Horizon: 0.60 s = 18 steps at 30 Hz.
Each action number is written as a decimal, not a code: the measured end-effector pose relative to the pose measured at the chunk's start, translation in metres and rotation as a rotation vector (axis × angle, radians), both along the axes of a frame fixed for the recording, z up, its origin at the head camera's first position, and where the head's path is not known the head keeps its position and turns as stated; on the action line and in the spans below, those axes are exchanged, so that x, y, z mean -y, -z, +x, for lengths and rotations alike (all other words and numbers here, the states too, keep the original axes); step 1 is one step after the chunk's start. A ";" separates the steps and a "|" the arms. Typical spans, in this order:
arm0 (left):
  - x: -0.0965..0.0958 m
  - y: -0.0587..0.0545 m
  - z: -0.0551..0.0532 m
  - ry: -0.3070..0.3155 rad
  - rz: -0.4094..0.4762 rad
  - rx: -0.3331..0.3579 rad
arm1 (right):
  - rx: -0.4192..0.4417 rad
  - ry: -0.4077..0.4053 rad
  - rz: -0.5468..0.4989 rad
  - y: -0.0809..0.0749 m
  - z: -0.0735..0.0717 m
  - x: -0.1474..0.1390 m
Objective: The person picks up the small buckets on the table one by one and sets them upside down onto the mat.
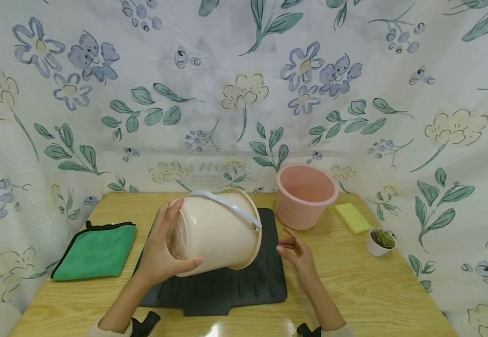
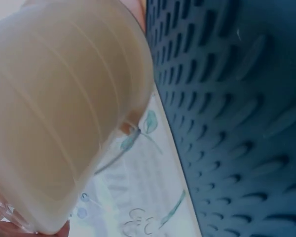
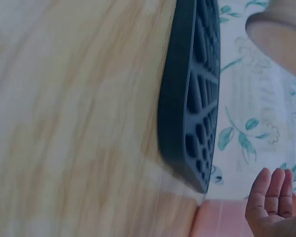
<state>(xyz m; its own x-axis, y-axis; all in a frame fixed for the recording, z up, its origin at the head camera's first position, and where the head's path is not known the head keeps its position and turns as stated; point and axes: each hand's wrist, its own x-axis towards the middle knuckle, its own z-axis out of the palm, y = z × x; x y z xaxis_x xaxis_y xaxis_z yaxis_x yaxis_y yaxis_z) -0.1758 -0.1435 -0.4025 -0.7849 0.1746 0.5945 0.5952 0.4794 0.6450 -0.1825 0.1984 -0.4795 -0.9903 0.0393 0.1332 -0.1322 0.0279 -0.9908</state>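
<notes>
A cream bucket (image 1: 218, 234) with a pale handle (image 1: 227, 205) is tipped on its side over the black ridged mat (image 1: 244, 285), its mouth facing right. My left hand (image 1: 161, 250) grips it round the base end, thumb along the near side and fingers over the top. In the left wrist view the bucket's ringed wall (image 2: 64, 98) fills the left side, with only bits of the fingers showing at the lower corner. My right hand (image 1: 299, 257) holds nothing, its fingers loosely bent, just right of the mat and apart from the bucket.
A pink bucket (image 1: 305, 210) stands upright at the back right. Beside it lie a yellow sponge (image 1: 353, 218) and a small potted succulent (image 1: 380, 242). A folded green cloth (image 1: 96, 252) with black edging is on the left. A floral curtain (image 1: 210, 117) hangs behind the wooden table (image 1: 332, 295).
</notes>
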 end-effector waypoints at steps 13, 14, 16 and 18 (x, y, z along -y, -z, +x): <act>0.009 -0.007 0.009 -0.217 -0.283 -0.169 | -0.005 0.070 0.110 -0.006 -0.008 -0.028; 0.010 -0.008 0.010 -0.223 -0.292 -0.167 | -0.011 0.074 0.117 -0.007 -0.009 -0.031; 0.011 -0.009 0.012 -0.238 -0.309 -0.158 | -0.020 0.087 0.132 -0.008 -0.010 -0.035; 0.013 -0.009 0.012 -0.248 -0.324 -0.158 | -0.025 0.098 0.139 -0.010 -0.011 -0.039</act>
